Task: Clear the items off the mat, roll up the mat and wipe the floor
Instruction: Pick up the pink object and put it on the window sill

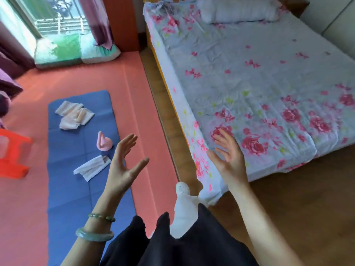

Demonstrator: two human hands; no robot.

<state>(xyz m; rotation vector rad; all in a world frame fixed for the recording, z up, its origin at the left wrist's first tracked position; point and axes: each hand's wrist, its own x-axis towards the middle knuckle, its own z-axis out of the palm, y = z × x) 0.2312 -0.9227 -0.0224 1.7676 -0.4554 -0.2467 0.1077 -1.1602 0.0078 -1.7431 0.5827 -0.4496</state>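
A blue mat [67, 189] lies flat on the pink floor [134, 83]. On it rest a pile of cream cloths [74, 115] at the far end, a small pink object [104, 142] in the middle, and a folded white cloth [92, 167] nearer to me. My left hand [123, 166] hovers open above the mat's right edge, fingers spread, holding nothing. My right hand [228, 156] is raised open in front of the bed's near corner, also empty.
A bed with a floral sheet [259, 83] and a white bolster [238, 10] fills the right. A red plastic stool [11, 156] stands left of the mat. Cushions [76, 48] lie by the window. My white-socked foot [182, 189] stands beside the bed corner.
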